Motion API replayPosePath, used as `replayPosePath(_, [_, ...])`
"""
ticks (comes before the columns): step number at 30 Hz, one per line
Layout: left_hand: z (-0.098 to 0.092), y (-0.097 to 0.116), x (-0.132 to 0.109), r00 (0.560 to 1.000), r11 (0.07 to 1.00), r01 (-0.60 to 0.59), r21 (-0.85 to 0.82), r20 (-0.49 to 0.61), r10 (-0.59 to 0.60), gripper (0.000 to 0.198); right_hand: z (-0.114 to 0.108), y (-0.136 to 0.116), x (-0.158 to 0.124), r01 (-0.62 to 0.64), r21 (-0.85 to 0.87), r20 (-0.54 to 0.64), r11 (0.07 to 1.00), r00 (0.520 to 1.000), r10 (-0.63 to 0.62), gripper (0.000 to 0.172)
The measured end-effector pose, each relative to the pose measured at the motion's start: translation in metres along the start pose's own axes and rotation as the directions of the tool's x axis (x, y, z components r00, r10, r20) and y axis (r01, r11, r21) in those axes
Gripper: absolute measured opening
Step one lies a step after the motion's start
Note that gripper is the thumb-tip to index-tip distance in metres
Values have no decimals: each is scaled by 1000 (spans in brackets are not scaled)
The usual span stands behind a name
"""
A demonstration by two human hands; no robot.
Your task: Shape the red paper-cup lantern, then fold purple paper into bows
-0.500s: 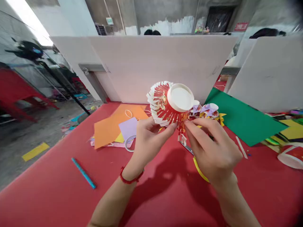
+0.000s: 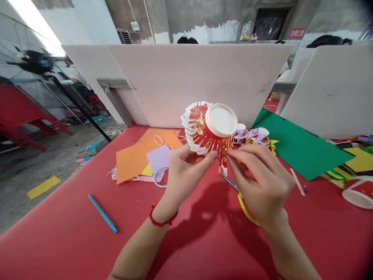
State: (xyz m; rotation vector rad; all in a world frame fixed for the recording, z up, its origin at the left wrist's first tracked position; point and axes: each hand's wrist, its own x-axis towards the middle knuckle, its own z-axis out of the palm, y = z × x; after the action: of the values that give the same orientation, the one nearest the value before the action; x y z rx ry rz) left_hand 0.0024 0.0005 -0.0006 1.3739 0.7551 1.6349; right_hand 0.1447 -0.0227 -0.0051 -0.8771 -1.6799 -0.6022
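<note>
At lower left, one blue pen slants down to the right on the red counter. Right of it, one purple sheet lies over orange paper, with one roll of tape beside them. The left hand grips one slit paper cup at mid-frame, thumb in front, fingers partly hidden behind. The cup is raised above the counter, its round base facing the viewer and tipped rightward, its long axis running back and left to the flared strips. Below lies one pair of scissors. Two small cups with purple bows stand behind the right hand, whose thumb and forefinger pinch a strip at the cup's lower edge. Farther right lie one white stick and one green sheet.
</note>
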Motion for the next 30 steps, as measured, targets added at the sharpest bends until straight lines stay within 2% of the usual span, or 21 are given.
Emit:
replayPosePath(3, [0, -1, 0, 1000, 1000, 13, -14, 19, -13, 9, -1, 2, 2, -30, 55, 4, 998, 1000, 30, 16])
replayPosePath(11, [2, 0, -2, 997, 997, 66, -29, -48, -67, 8, 4, -1, -4, 30, -45, -22, 999, 999, -31, 15])
replayPosePath(13, [3, 1, -2, 995, 998, 66, -14, -71, -67, 8, 4, -1, -2, -5, 10, -23, 1000, 1000, 5, 16])
replayPosePath(15, [4, 1, -3, 995, 998, 66, -5, -74, -67, 8, 3, -1, 1, -90, 135, -3, 987, 996, 91, 17])
replayPosePath(17, [3, 2, -3, 996, 997, 77, -27, -42, -78, 8, 2, 0, 3, -226, 296, 57, 928, 974, 219, 18])
replayPosePath(19, [2, 1, -3, 995, 992, 96, -87, 7, -96, 9, 3, -1, 3, -362, 436, 135, 824, 931, 338, 18])
replayPosePath(21, [1, 0, -2, 992, 981, 123, -152, 55, -116, 11, 4, -2, 2, -448, 523, 182, 726, 890, 418, 18])
replayPosePath(24, [0, -1, -3, 988, 970, 141, -196, 97, -124, 12, 6, -6, 1, -503, 567, 178, 652, 848, 500, 18])
replayPosePath(30, [1, -2, -3, 992, 980, 104, -172, 89, -89, 8, 6, -13, 4, -584, 554, 174, 593, 778, 604, 14])
